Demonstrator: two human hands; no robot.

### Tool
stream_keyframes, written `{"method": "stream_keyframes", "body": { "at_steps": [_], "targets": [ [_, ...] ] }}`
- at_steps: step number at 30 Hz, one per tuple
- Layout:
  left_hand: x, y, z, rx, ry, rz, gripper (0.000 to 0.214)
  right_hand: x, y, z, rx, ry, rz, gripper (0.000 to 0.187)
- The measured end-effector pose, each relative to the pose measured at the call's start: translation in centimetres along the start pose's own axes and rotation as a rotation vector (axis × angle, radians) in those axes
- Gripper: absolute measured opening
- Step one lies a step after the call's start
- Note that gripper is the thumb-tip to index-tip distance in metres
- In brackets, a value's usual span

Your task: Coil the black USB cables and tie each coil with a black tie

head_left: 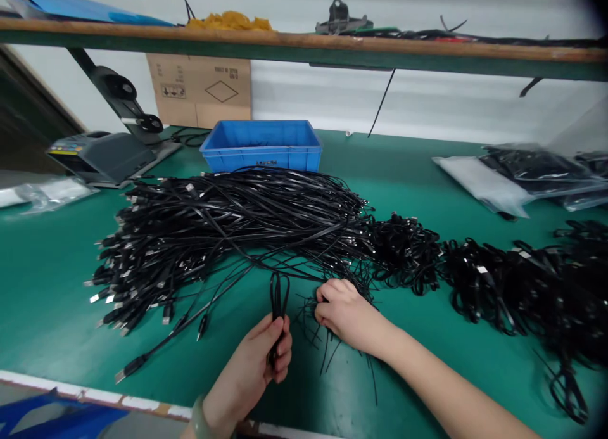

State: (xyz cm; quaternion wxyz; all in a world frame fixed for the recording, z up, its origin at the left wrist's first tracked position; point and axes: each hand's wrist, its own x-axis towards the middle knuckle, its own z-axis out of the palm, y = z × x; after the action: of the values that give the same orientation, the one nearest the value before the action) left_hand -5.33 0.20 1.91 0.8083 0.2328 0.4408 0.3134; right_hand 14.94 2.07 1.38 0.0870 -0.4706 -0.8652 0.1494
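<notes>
My left hand (261, 363) is closed around a folded black USB cable (279, 293), whose loops stick up above the thumb. To its right, my right hand (344, 312) reaches into a loose heap of thin black twist ties (327, 350). Its fingers are curled together, and their tips are hidden, so what they pinch does not show. Behind both hands lies a large pile of straight black USB cables (266, 211), with most plugs at the left end. One cable plug (135, 366) extends toward the front edge, apart from the pile.
Bundled cables (503, 280) spread along the right side, with a smaller bunch (403, 249) nearer. A blue bin (261, 154) stands behind the pile. At left is a grey machine (104, 157); plastic bags (527, 173) lie at back right. A shelf (294, 43) spans overhead.
</notes>
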Motion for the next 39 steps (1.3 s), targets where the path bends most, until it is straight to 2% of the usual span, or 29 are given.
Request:
{"method": "stream_keyframes", "body": {
  "at_steps": [2,4,6,9,12,14,17,19,21,24,26,28,30,33,34,36,38,39],
  "targets": [
    [0.0,0.1,0.0,0.021,0.009,-0.008,0.023,0.0,-0.2,-0.1,0.008,0.009,-0.031,0.011],
    [0.2,0.1,-0.1,0.069,0.036,0.003,0.023,0.2,-0.4,-0.4,0.127,0.078,-0.025,0.013],
    [0.6,0.1,0.0,0.156,0.076,0.031,0.023,0.4,-0.9,-0.7,0.360,0.199,0.046,0.014],
    [1.1,-0.1,0.5,0.380,0.203,0.132,0.023,1.0,-2.2,-0.6,0.913,0.356,0.286,0.003],
    [1.3,-0.4,1.4,0.755,0.340,0.395,0.015,1.7,-3.9,0.2,1.435,0.281,0.512,0.040],
    [1.1,-0.5,2.0,0.990,0.352,0.502,0.011,2.0,-4.8,0.8,1.558,0.206,0.592,0.053],
    [0.7,-0.7,2.5,1.081,0.270,0.503,0.014,2.2,-5.4,1.5,1.505,0.260,0.634,0.031],
    [0.5,-0.7,2.5,0.898,0.184,0.462,0.017,2.0,-5.3,1.6,1.450,0.300,0.593,0.014],
    [0.6,-0.6,2.3,0.611,0.091,0.325,0.022,1.6,-5.0,1.4,1.403,0.291,0.487,0.008],
    [1.0,-0.2,1.9,0.372,0.000,0.114,0.030,0.9,-4.4,0.5,1.322,0.190,0.297,0.006],
    [1.1,0.1,1.8,0.362,-0.024,0.077,0.033,0.6,-4.0,-0.1,1.324,0.072,0.239,0.012],
    [1.2,0.2,1.8,0.361,-0.022,0.100,0.036,0.5,-3.5,-0.4,1.366,-0.024,0.295,0.026],
    [1.1,0.0,1.8,0.373,0.001,0.175,0.037,0.6,-3.3,-0.6,1.354,-0.037,0.390,0.035],
    [1.0,-0.5,2.2,0.378,0.114,0.320,0.039,0.9,-3.7,-0.8,1.169,0.054,0.457,0.018],
    [1.0,-0.7,2.3,0.374,0.167,0.360,0.040,0.9,-4.0,-0.9,1.063,0.109,0.446,0.012],
    [1.0,-1.1,2.6,0.352,0.259,0.419,0.042,0.9,-4.5,-1.1,0.834,0.237,0.377,0.011],
    [1.1,-1.5,2.8,0.318,0.274,0.400,0.045,0.7,-4.9,-1.2,0.624,0.335,0.263,0.014],
    [1.2,-1.6,2.8,0.290,0.238,0.345,0.046,0.6,-4.9,-1.1,0.530,0.360,0.215,0.016]
  ]
}}
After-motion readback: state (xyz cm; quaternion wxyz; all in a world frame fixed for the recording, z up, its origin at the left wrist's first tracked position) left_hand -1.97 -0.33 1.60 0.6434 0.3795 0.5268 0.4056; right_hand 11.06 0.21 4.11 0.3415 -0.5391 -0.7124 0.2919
